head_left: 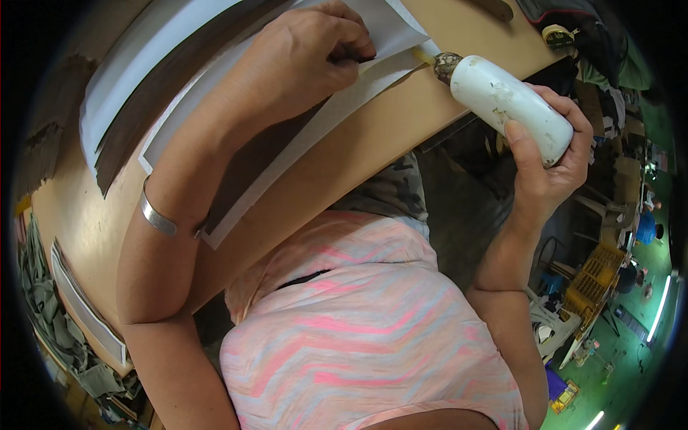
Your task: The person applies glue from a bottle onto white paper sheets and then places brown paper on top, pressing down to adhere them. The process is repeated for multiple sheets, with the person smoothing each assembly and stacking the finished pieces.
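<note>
My right hand (546, 166) grips a white squeeze bottle (510, 104) with a crusted nozzle, tipped so its yellowish tip touches the edge of a white sheet (387, 43) on the wooden table (373, 136). My left hand (307, 51) presses down on that sheet, fingers curled over a dark brown strip (251, 168) that lies under and along the sheet. A silver bracelet (156, 217) sits on my left wrist. A second white sheet with a dark strip (136, 72) lies farther left on the table.
The table edge runs diagonally just in front of my body. Piles of grey-green fabric (50, 315) lie at the left. A yellow crate (595, 283), a white chair (552, 326) and other people (648, 228) are on the floor at the right.
</note>
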{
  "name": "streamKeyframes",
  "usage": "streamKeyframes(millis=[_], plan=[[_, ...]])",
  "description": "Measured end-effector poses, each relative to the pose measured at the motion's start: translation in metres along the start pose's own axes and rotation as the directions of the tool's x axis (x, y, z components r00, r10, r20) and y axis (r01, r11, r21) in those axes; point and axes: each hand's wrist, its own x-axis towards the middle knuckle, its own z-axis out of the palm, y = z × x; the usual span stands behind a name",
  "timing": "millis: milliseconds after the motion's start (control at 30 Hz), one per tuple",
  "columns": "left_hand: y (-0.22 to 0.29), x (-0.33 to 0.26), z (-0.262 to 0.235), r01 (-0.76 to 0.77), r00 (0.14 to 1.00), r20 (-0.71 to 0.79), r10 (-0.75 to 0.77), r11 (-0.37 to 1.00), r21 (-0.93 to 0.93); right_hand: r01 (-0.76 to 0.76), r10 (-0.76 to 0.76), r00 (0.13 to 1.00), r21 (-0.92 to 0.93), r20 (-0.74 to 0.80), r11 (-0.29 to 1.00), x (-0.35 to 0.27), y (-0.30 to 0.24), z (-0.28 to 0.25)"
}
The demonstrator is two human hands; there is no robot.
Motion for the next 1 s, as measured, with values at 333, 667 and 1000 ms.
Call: streamKeyframes(millis=[333, 667, 1000], plan=[[0.005, 0.0, -0.002, -0.062, 0.994, 0.097, 0.048, 0.988, 0.138, -0.016, 0.016, 1.0, -0.006, -0.026, 1.0, -0.002, 0.002, -0.002], [0.004, 0.002, -0.005, -0.101, 0.987, 0.137, 0.086, 0.989, 0.108, -0.037, 0.037, 0.998, -0.008, -0.049, 0.999, -0.005, 0.002, -0.001], [0.003, -0.001, -0.008, -0.119, 0.988, 0.112, 0.11, 0.99, 0.076, -0.014, 0.003, 0.996, 0.121, 0.093, 0.993, -0.021, -0.015, 0.011]])
